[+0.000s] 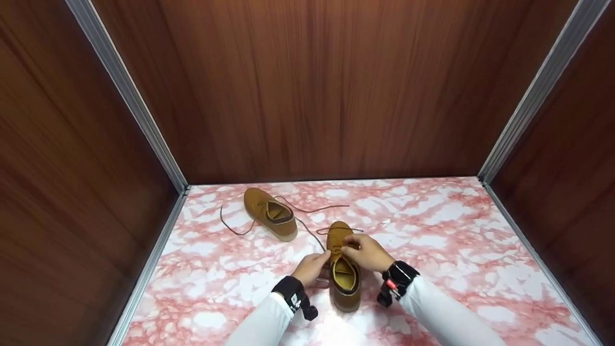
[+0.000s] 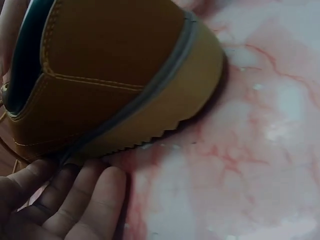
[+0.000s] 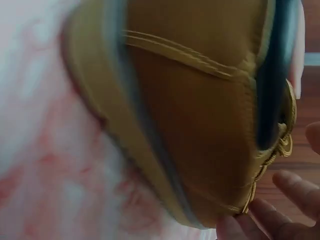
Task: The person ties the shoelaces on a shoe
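Observation:
A tan lace-up shoe (image 1: pixel 346 299) stands with its toe pointing away from me, between both hands. My left hand (image 1: pixel 310 269) touches its left side, thumb at the lacing and fingers straight along the sole, as the left wrist view shows. Beside that thumb tip, a brown shoelace (image 1: pixel 310 232) runs off to the upper left. My right hand (image 1: pixel 369 252) is over the right side of the lacing. In the right wrist view its thumb and index finger stand apart near the laces (image 3: pixel 284 146), while other fingertips touch the upper. Another lace end (image 1: pixel 338 229) crosses the toe.
The matching tan shoe (image 1: pixel 257 198) lies farther back on the left, angled, its two loose laces (image 1: pixel 317 210) spread on either side. The red-and-white marbled surface (image 1: pixel 432 240) is walled by dark wood panels (image 1: pixel 336 96) with grey metal corner posts (image 1: pixel 129 91).

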A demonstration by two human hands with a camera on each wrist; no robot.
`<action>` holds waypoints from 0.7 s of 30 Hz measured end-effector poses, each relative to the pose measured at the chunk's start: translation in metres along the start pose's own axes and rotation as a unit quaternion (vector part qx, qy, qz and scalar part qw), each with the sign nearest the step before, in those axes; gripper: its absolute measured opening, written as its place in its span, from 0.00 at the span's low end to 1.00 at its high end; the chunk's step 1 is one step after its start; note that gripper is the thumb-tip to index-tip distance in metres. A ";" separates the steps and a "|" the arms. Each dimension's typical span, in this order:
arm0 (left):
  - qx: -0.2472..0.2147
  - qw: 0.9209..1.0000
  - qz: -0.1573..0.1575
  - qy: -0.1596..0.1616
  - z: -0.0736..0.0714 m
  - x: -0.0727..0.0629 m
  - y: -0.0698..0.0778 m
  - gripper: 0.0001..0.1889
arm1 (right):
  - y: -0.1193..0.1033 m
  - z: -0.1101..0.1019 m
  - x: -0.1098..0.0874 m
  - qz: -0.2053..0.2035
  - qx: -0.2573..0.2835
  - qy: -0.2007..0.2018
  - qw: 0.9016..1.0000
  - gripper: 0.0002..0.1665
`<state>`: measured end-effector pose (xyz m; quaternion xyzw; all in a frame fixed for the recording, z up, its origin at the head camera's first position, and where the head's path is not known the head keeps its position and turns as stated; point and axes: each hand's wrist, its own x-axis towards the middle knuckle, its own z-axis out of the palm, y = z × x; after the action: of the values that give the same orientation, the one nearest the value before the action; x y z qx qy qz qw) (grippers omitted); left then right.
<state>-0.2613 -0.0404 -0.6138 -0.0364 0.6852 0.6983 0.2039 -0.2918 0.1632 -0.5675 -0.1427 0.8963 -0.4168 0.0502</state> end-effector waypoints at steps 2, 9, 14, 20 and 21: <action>0.010 1.000 -0.004 0.003 0.000 0.003 0.003 0.23 | -0.002 -0.001 0.006 0.001 0.002 -0.006 1.000 0.18; 0.008 0.999 -0.006 0.036 -0.002 0.013 0.013 0.24 | -0.004 -0.008 0.017 0.005 0.003 -0.032 0.999 0.11; 0.003 0.999 -0.015 0.046 -0.001 0.016 0.014 0.18 | -0.004 -0.007 0.019 0.002 -0.005 -0.044 0.999 0.09; -0.009 0.998 -0.025 0.054 0.002 0.015 0.012 0.15 | -0.003 -0.007 0.019 0.022 -0.006 -0.038 0.999 0.06; -0.012 0.998 -0.024 0.055 0.003 0.015 0.012 0.15 | -0.003 -0.007 0.019 0.026 -0.004 -0.037 0.999 0.05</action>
<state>-0.2783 -0.0341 -0.6074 -0.0939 0.6859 0.6982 0.1825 -0.3106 0.1607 -0.5604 -0.1349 0.8989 -0.4061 0.0938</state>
